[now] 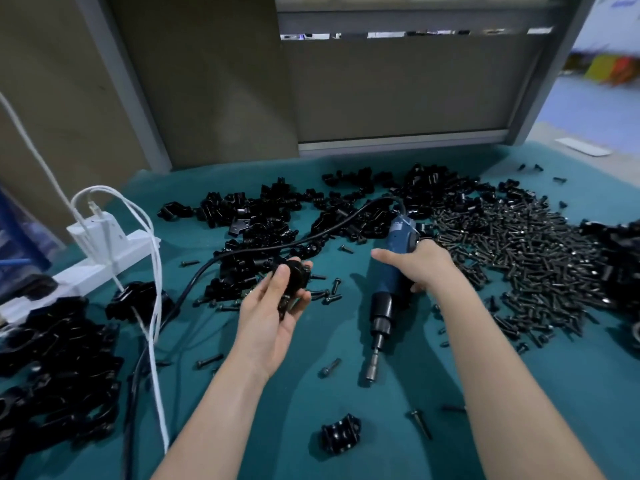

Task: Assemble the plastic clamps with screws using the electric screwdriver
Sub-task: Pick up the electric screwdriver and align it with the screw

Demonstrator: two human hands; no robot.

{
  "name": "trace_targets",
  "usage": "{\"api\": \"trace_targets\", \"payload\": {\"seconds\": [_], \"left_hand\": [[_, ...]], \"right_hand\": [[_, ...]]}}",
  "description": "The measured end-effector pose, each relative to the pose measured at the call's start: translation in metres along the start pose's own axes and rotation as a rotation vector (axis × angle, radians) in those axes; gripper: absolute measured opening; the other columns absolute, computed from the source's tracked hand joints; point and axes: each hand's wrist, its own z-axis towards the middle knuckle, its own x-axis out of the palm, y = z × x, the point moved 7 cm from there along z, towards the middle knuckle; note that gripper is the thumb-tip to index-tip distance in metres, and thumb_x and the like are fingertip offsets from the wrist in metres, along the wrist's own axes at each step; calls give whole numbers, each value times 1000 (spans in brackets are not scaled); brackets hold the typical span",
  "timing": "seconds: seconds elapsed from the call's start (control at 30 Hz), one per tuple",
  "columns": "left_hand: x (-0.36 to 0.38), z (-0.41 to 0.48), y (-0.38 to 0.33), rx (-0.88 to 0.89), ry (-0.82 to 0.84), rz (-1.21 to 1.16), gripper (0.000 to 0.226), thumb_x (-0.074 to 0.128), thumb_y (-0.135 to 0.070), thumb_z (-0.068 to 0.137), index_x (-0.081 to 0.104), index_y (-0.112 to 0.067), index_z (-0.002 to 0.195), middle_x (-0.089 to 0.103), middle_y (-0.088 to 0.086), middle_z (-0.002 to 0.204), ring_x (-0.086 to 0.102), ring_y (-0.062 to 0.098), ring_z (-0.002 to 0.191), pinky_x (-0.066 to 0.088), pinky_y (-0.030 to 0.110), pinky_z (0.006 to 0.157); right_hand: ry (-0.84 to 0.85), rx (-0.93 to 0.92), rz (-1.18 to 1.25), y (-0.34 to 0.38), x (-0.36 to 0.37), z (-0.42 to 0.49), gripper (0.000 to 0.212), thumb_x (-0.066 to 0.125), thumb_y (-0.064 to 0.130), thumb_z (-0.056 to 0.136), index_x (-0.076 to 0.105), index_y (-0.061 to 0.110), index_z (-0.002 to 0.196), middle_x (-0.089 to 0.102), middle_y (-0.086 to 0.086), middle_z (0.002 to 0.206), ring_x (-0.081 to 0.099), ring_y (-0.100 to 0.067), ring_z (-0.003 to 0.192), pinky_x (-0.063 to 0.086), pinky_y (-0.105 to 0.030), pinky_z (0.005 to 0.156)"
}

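My left hand [273, 317] holds a black plastic clamp [294, 282] between thumb and fingers, palm up, above the green table. My right hand [420, 265] grips the blue electric screwdriver [389, 282], whose bit [374, 362] points down toward me and ends just above the mat. A heap of black screws [519, 261] lies to the right of the screwdriver. Loose black clamp parts [263, 220] are piled behind my hands. One clamp half [341, 436] sits alone near the front edge.
A stack of black clamps [59, 372] fills the front left. A white power strip [104, 261] with white cables [152, 306] lies at the left, and the screwdriver's black cord [277, 244] runs across the mat. Stray screws [329, 367] are scattered between my arms. A grey partition [398, 91] stands behind.
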Motion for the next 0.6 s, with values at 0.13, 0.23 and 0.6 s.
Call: {"api": "trace_targets", "payload": {"seconds": [0.13,0.23,0.6], "left_hand": [[18,-7,10,3,164,206,33,62,-24,76,66,-9,105,75,4,100,68,6,78,57,21,66],[22,-8,12,20,211,261,33,61,-25,77,66,-10,106,75,4,100,70,9,92,59,25,71],[19,-5,15,27,178,235,30,58,-21,80,67,-13,107,74,10,102,74,24,82,58,22,63]], "right_hand": [[-111,-106,-54,1,-34,2,55,65,66,77,58,12,84,65,-5,67,57,-18,55,42,-23,49],[-303,-191,-58,-6,-80,10,29,65,45,88,64,17,91,65,-3,79,59,-18,65,44,-25,60],[-195,-364,-369,-46,-98,21,13,59,7,92,68,17,95,69,-6,90,65,-23,84,51,-29,76]]}}
